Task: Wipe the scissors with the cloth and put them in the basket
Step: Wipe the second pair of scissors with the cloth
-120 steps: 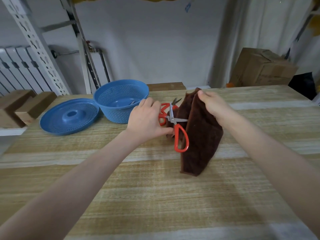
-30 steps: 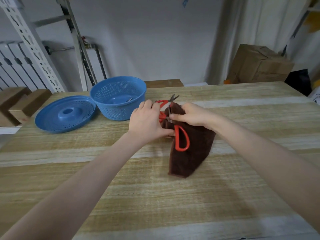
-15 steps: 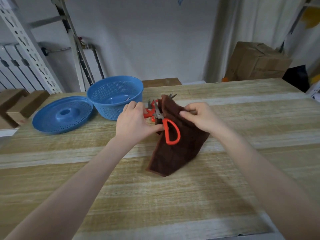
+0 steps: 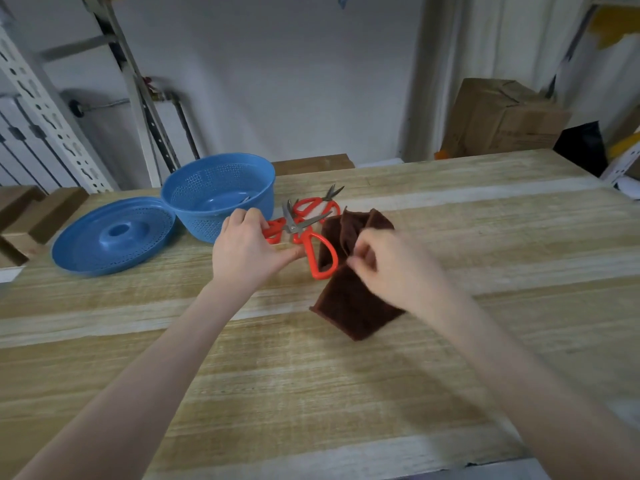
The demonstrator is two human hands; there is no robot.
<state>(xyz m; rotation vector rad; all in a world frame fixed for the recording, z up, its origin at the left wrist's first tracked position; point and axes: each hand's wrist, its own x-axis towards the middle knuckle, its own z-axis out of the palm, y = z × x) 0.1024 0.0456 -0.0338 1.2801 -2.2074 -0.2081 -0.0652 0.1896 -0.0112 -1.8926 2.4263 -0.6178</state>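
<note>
Currently our left hand [image 4: 249, 252] grips the open scissors [image 4: 306, 239] by one handle; our right hand [image 4: 391, 270], just right, pinches the brown cloth [image 4: 353, 299].

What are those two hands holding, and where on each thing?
The left hand grips the scissors by their orange handles. The right hand pinches the cloth near its upper fold.

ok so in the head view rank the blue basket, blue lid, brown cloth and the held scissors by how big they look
1. blue lid and blue basket: about alike, not ranked.
2. brown cloth, partly hidden by the right hand.
3. red-handled scissors in the left hand.
</note>
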